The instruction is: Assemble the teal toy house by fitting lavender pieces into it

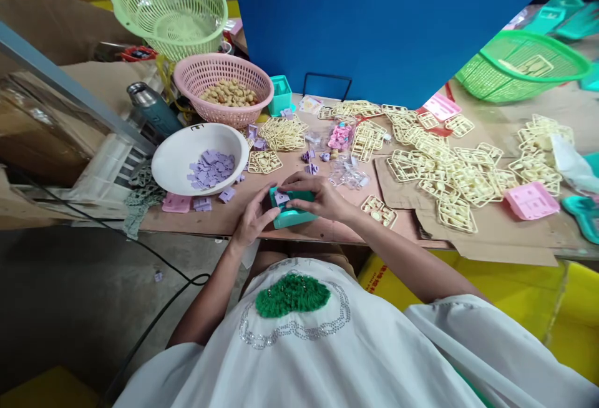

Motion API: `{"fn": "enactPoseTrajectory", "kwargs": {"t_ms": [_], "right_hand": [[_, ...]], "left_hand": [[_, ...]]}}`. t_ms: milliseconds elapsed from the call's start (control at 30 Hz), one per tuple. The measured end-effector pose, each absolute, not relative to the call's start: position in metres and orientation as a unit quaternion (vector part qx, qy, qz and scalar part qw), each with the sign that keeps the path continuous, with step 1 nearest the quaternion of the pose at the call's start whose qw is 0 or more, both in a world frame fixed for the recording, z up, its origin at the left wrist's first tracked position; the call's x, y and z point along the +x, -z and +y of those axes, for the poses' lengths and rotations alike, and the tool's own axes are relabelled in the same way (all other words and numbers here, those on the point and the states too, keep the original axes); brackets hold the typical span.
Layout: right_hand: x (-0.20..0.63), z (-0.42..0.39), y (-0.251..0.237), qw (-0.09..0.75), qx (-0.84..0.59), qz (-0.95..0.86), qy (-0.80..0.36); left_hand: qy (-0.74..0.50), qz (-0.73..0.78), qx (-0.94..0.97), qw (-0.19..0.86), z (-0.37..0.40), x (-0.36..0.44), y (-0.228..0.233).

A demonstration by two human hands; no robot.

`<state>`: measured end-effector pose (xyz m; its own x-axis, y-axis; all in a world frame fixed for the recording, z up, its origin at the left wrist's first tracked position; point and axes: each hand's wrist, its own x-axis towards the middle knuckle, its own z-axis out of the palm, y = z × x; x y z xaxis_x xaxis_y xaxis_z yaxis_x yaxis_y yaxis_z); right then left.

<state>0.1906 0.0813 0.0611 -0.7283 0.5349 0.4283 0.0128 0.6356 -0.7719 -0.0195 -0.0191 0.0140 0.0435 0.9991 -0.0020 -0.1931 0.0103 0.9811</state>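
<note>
At the table's front edge, a teal plastic box lies between my two hands. My left hand grips its left end, the thumb along the near side. A small light-purple plastic piece sits at the box's left end. My right hand reaches over the box from the right, its fingers and thumb closed around the purple piece. Part of the box is hidden under that hand. Left of my hands stands a white bowl holding many similar purple pieces.
A pink basket of small tan pieces stands behind the bowl, near a thermos. Cream plastic part frames cover the right side. A pink tray and a green basket lie farther right. A blue panel rises behind.
</note>
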Motion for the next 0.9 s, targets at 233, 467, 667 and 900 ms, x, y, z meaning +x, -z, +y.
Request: {"fn": "enactPoseTrajectory", "kwargs": {"t_ms": [233,467,667,900], "right_hand": [[0.189,0.079,-0.055,0.352,-0.153,-0.827,-0.412],[0.189,0.075,-0.049,0.384,-0.181,-0.811,-0.403],[0.194,0.090,-0.060,0.318,-0.152,-0.801,-0.484],[0.193,0.085,-0.051,0.367,-0.154,-0.796,-0.456]], "left_hand": [[-0.563,0.480,0.375,0.559,-0.013,-0.003,-0.025],[-0.599,0.480,0.364,0.527,-0.009,0.011,-0.027],[-0.611,0.461,0.348,0.541,-0.005,0.015,-0.025],[-0.638,0.490,0.329,0.496,-0.004,0.023,-0.017]]}}
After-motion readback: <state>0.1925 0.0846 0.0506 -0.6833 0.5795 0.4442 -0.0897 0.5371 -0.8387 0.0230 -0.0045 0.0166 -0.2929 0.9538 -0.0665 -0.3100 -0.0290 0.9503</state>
